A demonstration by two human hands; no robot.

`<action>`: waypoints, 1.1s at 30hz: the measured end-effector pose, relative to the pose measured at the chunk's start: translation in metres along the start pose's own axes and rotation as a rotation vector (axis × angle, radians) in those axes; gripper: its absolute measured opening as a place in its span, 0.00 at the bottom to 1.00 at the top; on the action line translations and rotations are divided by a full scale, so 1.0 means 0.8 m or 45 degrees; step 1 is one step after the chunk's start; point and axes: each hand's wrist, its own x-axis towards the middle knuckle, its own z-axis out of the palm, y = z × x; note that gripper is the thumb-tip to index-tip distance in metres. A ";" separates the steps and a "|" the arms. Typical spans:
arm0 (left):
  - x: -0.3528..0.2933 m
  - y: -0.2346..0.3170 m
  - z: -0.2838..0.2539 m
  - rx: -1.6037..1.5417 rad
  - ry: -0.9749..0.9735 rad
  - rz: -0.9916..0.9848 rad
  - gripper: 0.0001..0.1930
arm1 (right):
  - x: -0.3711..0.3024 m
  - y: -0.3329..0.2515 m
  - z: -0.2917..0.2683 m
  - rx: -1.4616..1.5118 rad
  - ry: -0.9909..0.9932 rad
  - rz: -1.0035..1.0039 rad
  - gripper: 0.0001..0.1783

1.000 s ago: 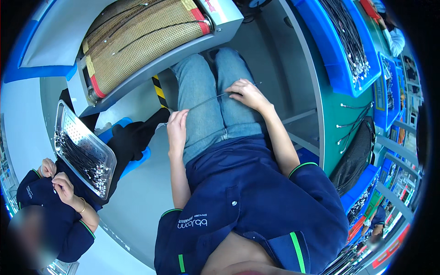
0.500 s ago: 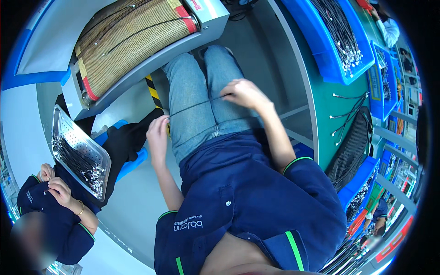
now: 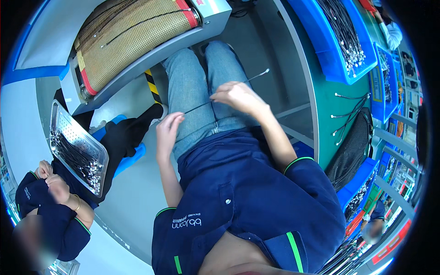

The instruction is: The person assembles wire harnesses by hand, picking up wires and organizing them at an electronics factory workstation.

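Above my lap I hold a thin black cable (image 3: 198, 107) stretched between my two hands. My left hand (image 3: 168, 130) pinches it near one end, over my left thigh. My right hand (image 3: 238, 97) grips it further along, with the fingers closed. Beyond my right hand the cable runs on and ends in a small white connector (image 3: 267, 71). The cable end at my left fingertips is hidden.
Ahead on the left is a mesh conveyor belt (image 3: 133, 41) carrying several cables. A green table (image 3: 327, 82) on the right bears blue bins (image 3: 327, 68) of cables and a black mesh bag (image 3: 350, 153). A co-worker sits at left beside a metal tray (image 3: 68, 120) of cables.
My hands have come closer together: the left moved right along the cable, the right slightly left. The white-tipped end now shows beyond my right hand.
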 end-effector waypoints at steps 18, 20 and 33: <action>0.029 0.033 -0.015 0.385 0.106 0.657 0.07 | 0.062 -0.048 0.038 0.488 0.087 0.092 0.08; 0.027 0.034 -0.015 0.377 0.123 0.680 0.07 | 0.060 -0.048 0.035 0.482 0.091 0.072 0.08; 0.017 0.034 0.009 0.328 0.246 0.755 0.09 | 0.025 -0.032 0.018 0.547 0.106 0.197 0.08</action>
